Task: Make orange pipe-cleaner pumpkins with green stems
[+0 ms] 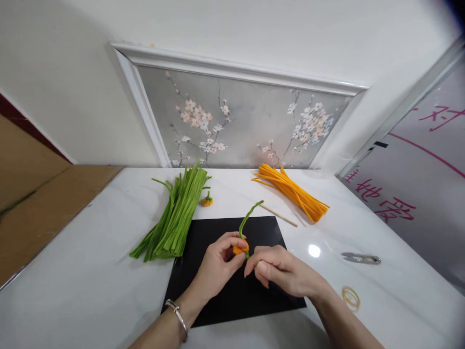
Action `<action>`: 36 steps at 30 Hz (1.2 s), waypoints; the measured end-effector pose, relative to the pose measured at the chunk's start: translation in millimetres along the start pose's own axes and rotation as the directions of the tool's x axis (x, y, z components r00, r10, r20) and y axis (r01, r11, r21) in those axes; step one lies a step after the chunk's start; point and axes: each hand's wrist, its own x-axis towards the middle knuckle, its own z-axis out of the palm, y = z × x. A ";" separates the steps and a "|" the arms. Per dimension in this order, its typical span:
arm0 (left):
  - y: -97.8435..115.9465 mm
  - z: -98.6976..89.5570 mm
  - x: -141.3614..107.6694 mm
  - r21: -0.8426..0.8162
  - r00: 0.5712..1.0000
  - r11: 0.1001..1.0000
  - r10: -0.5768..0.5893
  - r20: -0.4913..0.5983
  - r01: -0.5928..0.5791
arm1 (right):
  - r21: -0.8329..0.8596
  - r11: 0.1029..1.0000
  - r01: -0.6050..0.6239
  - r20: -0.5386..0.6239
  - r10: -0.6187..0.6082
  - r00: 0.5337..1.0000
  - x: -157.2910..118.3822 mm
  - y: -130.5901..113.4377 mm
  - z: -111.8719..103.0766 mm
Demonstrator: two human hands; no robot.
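My left hand (223, 259) pinches a small orange fuzzy coil (240, 248), which looks like wound pipe cleaner, above the black mat. A green pipe cleaner (247, 219) passes by the coil, its long end curving up and to the right. Its short lower end meets the curled fingers of my right hand (278, 269), which are closed around it; the exact grip is partly hidden. Beyond the mat, left of centre, a finished-looking small orange pumpkin (207, 201) with a green top stands on the table.
The black mat (218, 305) lies on a white table (90, 291). At its left is a green pipe cleaner bundle (178, 218); at back right, an orange bundle (294, 194) and a thin stick (279, 215). Thread snips (361, 258) and rubber bands (350, 298) lie right.
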 end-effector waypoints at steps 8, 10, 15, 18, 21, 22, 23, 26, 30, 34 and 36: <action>13.7 2.7 -0.7 -0.228 0.979 0.955 -0.167 0.113 0.189 | 0.231 0.957 -0.174 -0.413 0.259 0.873 2.6 24.6 -11.4; 18.3 5.1 -1.9 -0.243 0.969 0.946 -0.175 0.175 0.215 | 0.157 0.972 -0.173 -0.499 0.229 0.836 8.5 28.3 -5.1; 18.1 7.5 -3.9 -0.196 0.976 0.963 -0.154 0.154 0.183 | -0.062 0.995 -0.078 -0.576 0.028 0.817 15.9 28.0 11.4; 12.5 7.6 -3.8 -0.147 0.987 0.977 -0.148 0.060 0.155 | -0.072 0.993 -0.092 -0.576 0.034 0.817 15.8 27.6 18.0; 9.1 7.9 -3.1 -0.137 0.988 0.978 -0.154 0.023 0.155 | -0.058 0.993 -0.101 -0.556 0.052 0.830 15.5 28.2 21.7; 8.9 8.0 -2.8 -0.124 0.989 0.981 -0.149 0.015 0.150 | -0.050 0.993 -0.104 -0.558 0.059 0.827 15.5 28.6 22.3; 9.3 8.0 -2.5 -0.106 0.991 0.985 -0.134 0.006 0.134 | -0.044 0.993 -0.110 -0.560 0.067 0.825 15.5 29.1 22.7; 12.4 7.6 -2.2 -0.084 0.996 0.993 -0.085 -0.007 0.084 | -0.024 0.990 -0.141 -0.557 0.104 0.824 15.8 31.2 22.9; 18.1 6.9 -3.4 -0.141 0.992 0.982 -0.125 0.002 0.124 | 0.089 0.983 -0.159 -0.561 0.182 0.807 16.6 35.2 23.7; 21.0 6.2 -5.1 -0.128 0.989 0.981 -0.138 0.061 0.145 | 0.168 0.976 -0.139 -0.606 0.213 0.766 18.5 36.4 27.0; 21.1 5.6 -5.5 -0.136 0.984 0.978 -0.147 0.106 0.160 | 0.170 0.976 -0.136 -0.620 0.214 0.755 19.6 35.3 29.1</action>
